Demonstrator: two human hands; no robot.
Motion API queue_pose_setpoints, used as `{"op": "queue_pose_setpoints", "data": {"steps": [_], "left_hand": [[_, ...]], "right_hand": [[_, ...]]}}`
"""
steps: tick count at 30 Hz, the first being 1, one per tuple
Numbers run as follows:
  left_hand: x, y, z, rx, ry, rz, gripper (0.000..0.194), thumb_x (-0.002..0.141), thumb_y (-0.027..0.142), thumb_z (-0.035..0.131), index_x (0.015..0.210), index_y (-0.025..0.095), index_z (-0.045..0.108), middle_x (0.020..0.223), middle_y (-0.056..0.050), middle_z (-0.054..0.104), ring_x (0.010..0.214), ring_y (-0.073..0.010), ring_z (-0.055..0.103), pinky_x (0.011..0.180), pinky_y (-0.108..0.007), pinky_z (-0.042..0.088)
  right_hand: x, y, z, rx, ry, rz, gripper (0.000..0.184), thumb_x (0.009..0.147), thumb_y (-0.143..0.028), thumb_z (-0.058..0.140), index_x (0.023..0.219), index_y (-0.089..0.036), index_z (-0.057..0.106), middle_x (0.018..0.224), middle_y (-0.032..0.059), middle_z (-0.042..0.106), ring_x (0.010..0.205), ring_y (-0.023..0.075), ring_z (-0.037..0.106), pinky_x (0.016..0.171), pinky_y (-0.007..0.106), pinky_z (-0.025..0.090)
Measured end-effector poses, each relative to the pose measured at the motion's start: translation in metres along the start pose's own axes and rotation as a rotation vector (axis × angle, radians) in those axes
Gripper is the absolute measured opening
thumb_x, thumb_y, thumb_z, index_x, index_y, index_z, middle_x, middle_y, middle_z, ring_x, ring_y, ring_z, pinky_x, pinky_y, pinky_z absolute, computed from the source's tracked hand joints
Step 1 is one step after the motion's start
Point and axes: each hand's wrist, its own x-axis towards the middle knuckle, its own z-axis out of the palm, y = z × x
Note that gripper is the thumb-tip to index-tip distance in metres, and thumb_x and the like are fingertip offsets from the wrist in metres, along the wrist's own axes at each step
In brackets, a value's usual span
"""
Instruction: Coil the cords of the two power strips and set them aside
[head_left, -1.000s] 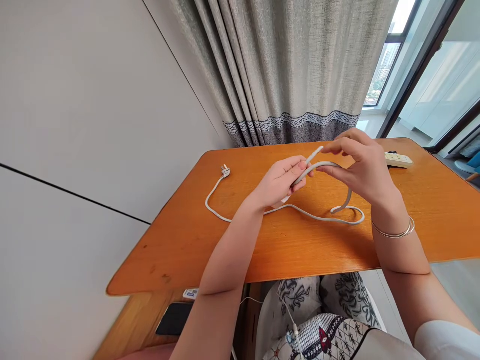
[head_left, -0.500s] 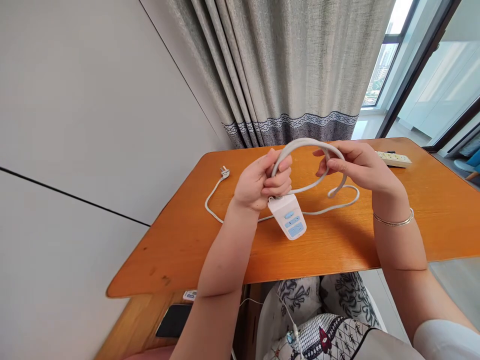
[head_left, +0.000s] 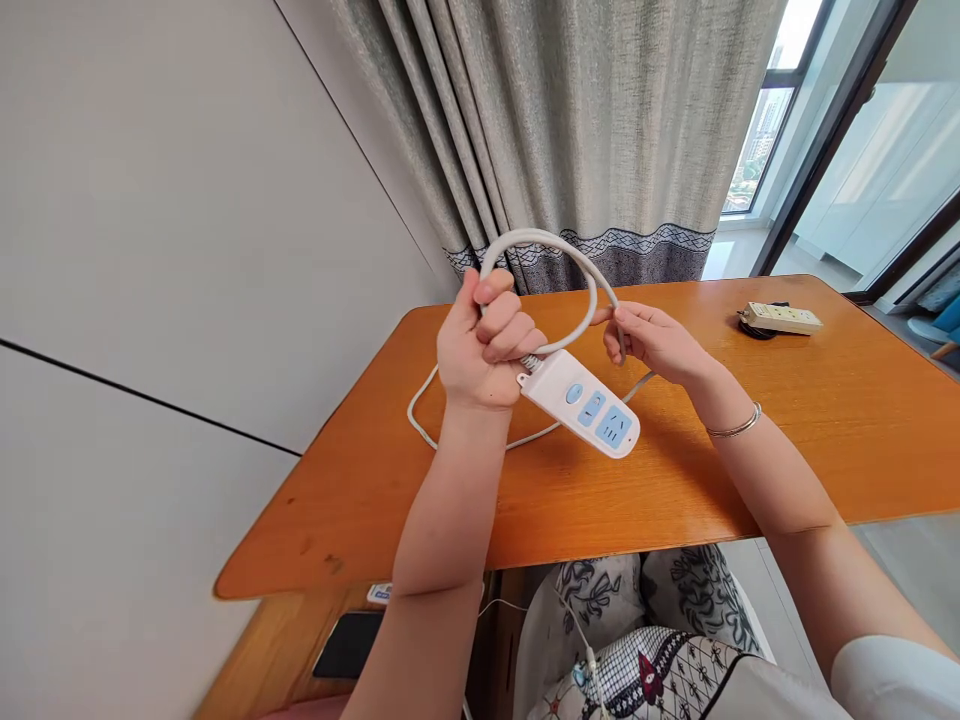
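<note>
My left hand point(head_left: 484, 340) is closed round a looped white power cord point(head_left: 536, 237), close to where it enters the power strip. From that fist hangs the white power strip point(head_left: 581, 402), tilted down to the right, its blue switch and sockets facing me. My right hand point(head_left: 652, 340) pinches the cord at the right side of the loop between thumb and fingers. The rest of the cord trails over the wooden table behind my left forearm. My left hand hides the plug end.
A second, cream power strip point(head_left: 784, 318) with a black cord lies at the table's point(head_left: 840, 420) far right. Behind the table hangs a grey curtain point(head_left: 622, 130). A dark phone point(head_left: 349, 643) rests on a lower wooden surface at left.
My left hand has moved left and up, and the power strip has swung more level, to the right. My right hand has moved left and now pinches the cord.
</note>
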Motion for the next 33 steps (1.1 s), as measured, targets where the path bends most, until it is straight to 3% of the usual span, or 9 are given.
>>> {"op": "queue_pose_setpoints", "data": {"steps": [5,8,12,15,20,24,27,30,33], "left_hand": [[0.004,0.012,-0.011,-0.098,-0.013,0.156,0.045,0.111,0.041,0.032,0.07,0.023,0.033,0.048,0.01,0.01,0.037,-0.009,-0.002,0.038,-0.028,0.014],[0.004,0.021,-0.012,-0.249,0.002,0.219,0.046,0.113,0.041,0.027,0.071,0.023,0.032,0.045,0.012,0.011,0.033,-0.0063,-0.002,0.035,-0.025,0.013],[-0.003,0.037,-0.012,-0.504,0.008,0.272,0.045,0.115,0.037,0.025,0.073,0.022,0.033,0.039,0.013,0.023,0.025,-0.0008,0.018,0.032,-0.015,0.018],[-0.011,0.052,-0.013,-0.635,-0.006,0.349,0.043,0.114,0.038,0.026,0.077,0.022,0.038,0.037,0.014,0.025,0.024,-0.0009,0.026,0.032,-0.013,0.022],[-0.016,0.064,-0.018,-0.793,-0.001,0.39,0.042,0.114,0.042,0.026,0.08,0.022,0.039,0.038,0.012,0.02,0.025,-0.0026,0.023,0.031,-0.015,0.023],[-0.016,0.064,-0.018,-0.892,-0.036,0.398,0.041,0.114,0.044,0.028,0.079,0.023,0.038,0.041,0.012,0.017,0.025,-0.003,0.019,0.03,-0.017,0.02],[-0.018,0.065,-0.014,-0.897,-0.033,0.466,0.041,0.114,0.043,0.027,0.079,0.024,0.039,0.04,0.012,0.016,0.023,-0.0038,0.018,0.028,-0.019,0.018],[-0.022,0.066,-0.01,-0.786,0.012,0.514,0.045,0.114,0.042,0.026,0.075,0.023,0.036,0.038,0.012,0.016,0.022,-0.0032,0.019,0.027,-0.017,0.016],[-0.024,0.065,-0.007,-0.587,0.064,0.401,0.05,0.114,0.043,0.023,0.07,0.022,0.031,0.037,0.012,0.016,0.021,-0.0014,0.017,0.027,-0.013,0.016]], "right_hand": [[0.0,0.006,-0.004,-0.342,-0.105,-0.041,0.04,0.103,-0.045,0.047,0.113,-0.015,0.071,0.085,0.003,0.064,0.088,0.0169,0.063,0.094,0.034,0.05],[0.002,0.009,-0.008,-0.513,-0.152,0.018,0.044,0.103,-0.047,0.043,0.11,-0.014,0.071,0.095,0.0075,0.07,0.093,0.0192,0.065,0.094,0.035,0.05],[0.004,0.012,-0.025,-0.829,-0.069,0.118,0.034,0.102,-0.037,0.047,0.102,-0.014,0.072,0.107,0.0113,0.074,0.1,0.0219,0.065,0.095,0.036,0.047],[0.005,0.017,-0.052,-0.883,0.185,0.139,0.025,0.098,-0.028,0.05,0.095,-0.015,0.071,0.095,0.0081,0.072,0.09,0.0201,0.064,0.088,0.034,0.049],[0.0,0.015,-0.093,-0.398,0.624,0.061,0.02,0.095,-0.037,0.056,0.086,-0.021,0.063,0.065,-0.0034,0.047,0.06,0.0126,0.047,0.066,0.029,0.052],[-0.007,0.006,-0.105,-0.515,0.988,-0.257,0.018,0.093,-0.046,0.06,0.091,-0.029,0.057,0.081,0.0039,0.06,0.076,0.0196,0.053,0.069,0.033,0.051],[-0.006,0.01,-0.105,-0.69,1.217,-0.442,0.023,0.098,-0.049,0.044,0.098,-0.028,0.053,0.101,0.0142,0.065,0.09,0.0252,0.055,0.08,0.039,0.049],[-0.004,0.017,-0.097,-0.777,1.045,-0.33,0.024,0.096,-0.043,0.05,0.103,-0.022,0.06,0.098,0.0138,0.068,0.086,0.0247,0.059,0.085,0.041,0.051],[-0.006,0.015,-0.079,-1.005,0.484,0.02,0.042,0.085,-0.039,0.073,0.12,-0.015,0.066,0.108,0.015,0.072,0.104,0.0315,0.066,0.098,0.049,0.052]]}}
